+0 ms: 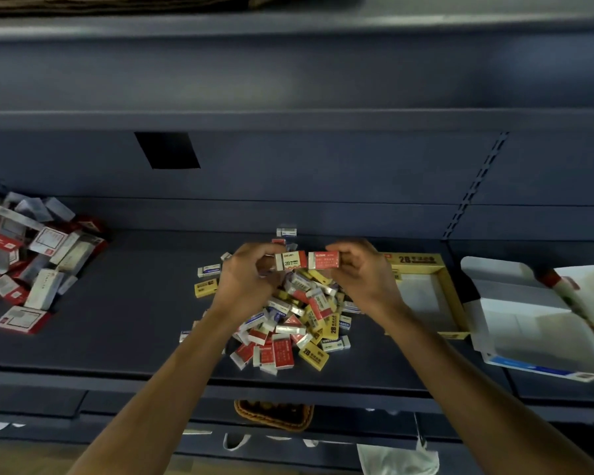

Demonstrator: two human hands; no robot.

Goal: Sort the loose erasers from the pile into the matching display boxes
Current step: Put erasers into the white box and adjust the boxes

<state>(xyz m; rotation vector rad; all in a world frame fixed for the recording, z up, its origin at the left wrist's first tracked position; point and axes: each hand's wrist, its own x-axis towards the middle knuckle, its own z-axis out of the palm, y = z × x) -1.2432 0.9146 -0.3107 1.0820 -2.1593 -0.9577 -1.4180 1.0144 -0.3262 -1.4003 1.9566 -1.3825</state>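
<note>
Comparing picks above the pile (pixel 295 323): left hand (pixel 246 279) pinches a red eraser (pixel 290 260), right hand (pixel 360 275) pinches a second red eraser (pixel 324 260). Next, probably: find their matching box.

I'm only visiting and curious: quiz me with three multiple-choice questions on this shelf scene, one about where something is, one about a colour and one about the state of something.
1. Where does the yellow box sit relative to the eraser pile?
A) left of it
B) right of it
C) on the shelf above

2. What colour, mainly, are the left eraser, pinched by the left hand, and the right eraser, pinched by the right hand?
A) red
B) blue
C) green

3. What state is the yellow box in?
A) open, with its visible floor bare
B) shut with a lid
C) heaped full of erasers

Answers:
1. B, because the box lies beyond the pile on the right-hand side.
2. A, because both wrappers show mostly red.
3. A, because its white floor shows with nothing on it.
</note>
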